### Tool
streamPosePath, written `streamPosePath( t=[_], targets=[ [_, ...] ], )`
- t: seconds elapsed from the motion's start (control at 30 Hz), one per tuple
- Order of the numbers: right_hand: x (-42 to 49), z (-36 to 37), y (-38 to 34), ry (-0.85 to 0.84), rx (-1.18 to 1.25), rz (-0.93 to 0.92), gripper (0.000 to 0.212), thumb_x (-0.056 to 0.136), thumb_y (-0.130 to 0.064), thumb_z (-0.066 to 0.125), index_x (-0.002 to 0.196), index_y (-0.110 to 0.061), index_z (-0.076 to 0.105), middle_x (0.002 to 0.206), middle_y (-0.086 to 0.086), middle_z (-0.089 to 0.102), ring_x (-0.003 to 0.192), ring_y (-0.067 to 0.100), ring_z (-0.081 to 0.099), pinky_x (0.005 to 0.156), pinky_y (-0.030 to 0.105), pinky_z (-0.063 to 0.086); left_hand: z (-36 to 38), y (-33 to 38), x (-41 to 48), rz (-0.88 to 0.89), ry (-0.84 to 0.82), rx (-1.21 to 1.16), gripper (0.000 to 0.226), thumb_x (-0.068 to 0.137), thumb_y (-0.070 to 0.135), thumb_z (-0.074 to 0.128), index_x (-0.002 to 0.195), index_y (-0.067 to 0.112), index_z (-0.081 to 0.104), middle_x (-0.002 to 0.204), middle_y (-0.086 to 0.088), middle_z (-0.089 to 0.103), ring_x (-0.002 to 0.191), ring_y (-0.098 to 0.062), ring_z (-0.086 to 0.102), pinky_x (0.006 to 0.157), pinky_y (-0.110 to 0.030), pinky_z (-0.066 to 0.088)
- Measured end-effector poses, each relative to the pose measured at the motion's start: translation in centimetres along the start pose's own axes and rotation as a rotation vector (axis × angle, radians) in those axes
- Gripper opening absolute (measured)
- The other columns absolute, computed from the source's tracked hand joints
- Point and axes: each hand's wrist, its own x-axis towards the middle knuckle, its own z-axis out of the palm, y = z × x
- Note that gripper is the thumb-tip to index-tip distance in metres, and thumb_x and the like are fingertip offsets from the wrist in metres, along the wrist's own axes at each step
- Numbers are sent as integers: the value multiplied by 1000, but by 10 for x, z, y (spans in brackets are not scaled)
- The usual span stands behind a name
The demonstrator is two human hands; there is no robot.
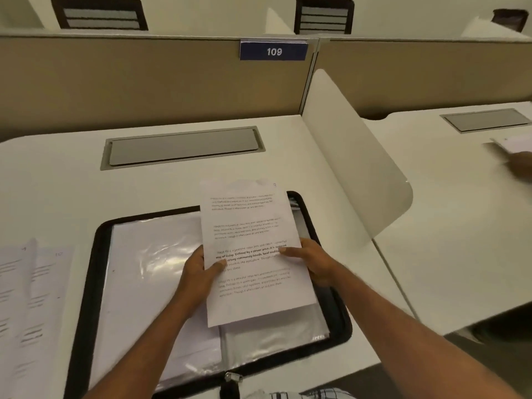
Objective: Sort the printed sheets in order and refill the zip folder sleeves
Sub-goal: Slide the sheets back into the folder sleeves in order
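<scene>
A black zip folder (86,283) lies open on the white desk, its clear plastic sleeves (149,269) spread on both halves. Over the right half I hold a printed sheet (250,234) with several paragraphs of text, lifted a little above the sleeves. My left hand (198,272) grips its left edge, thumb on top of the page. My right hand (313,260) grips the right edge the same way. More printed sheets (28,298) lie in a loose stack on the desk at the far left.
A grey cable hatch (184,148) is set in the desk behind the folder. A curved white divider (359,168) stands at the right. A beige partition carries a blue plate numbered 109 (273,51). Another person's hand (522,165) with paper is at the neighbouring desk.
</scene>
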Motion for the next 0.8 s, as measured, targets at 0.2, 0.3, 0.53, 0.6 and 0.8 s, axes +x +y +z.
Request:
streamPosePath(
  t=[0.2, 0.3, 0.53, 0.6, 0.8],
  targets=[
    [24, -37, -18, -106, -209, -7, 40, 89, -9, 70, 128, -7, 61, 122, 8, 70, 108, 28, 69, 88, 41, 59, 32, 0, 12, 2, 81, 23, 26, 93, 7, 64, 115, 19, 64, 105, 4, 74, 94, -19, 72, 76, -34, 60],
    [32, -52, -23, -101, -203, 6, 40, 89, -9, 71, 127, -8, 61, 122, 7, 70, 107, 28, 70, 91, 43, 57, 35, 7, 17, 45, 85, 34, 16, 96, 15, 57, 108, 17, 67, 101, 2, 75, 91, -18, 72, 74, -32, 60],
    [53, -75, -57, -44, -65, -112, 41, 91, -5, 66, 131, -4, 59, 126, 10, 68, 111, 30, 68, 91, 43, 57, 19, 27, 54, 302, 205, 584, 34, 90, -2, 48, 112, 14, 69, 107, 0, 69, 97, -15, 64, 87, -27, 51],
    [63, -77, -70, 31, 7, -156, 41, 90, -3, 66, 130, -4, 59, 125, 10, 68, 111, 30, 68, 87, 39, 59, 12, 28, 69, 428, 200, 844, 35, 86, 8, 53, 117, 10, 68, 117, -5, 67, 108, -22, 61, 95, -32, 46],
    [96, -62, -106, 201, 114, -307, 41, 87, 1, 69, 127, -4, 62, 119, 6, 71, 107, 26, 69, 89, 39, 59, 5, 18, 97, 495, 26, 1315, 64, 84, 44, 57, 137, 9, 54, 143, -11, 53, 135, -31, 47, 108, -49, 40]
  ],
)
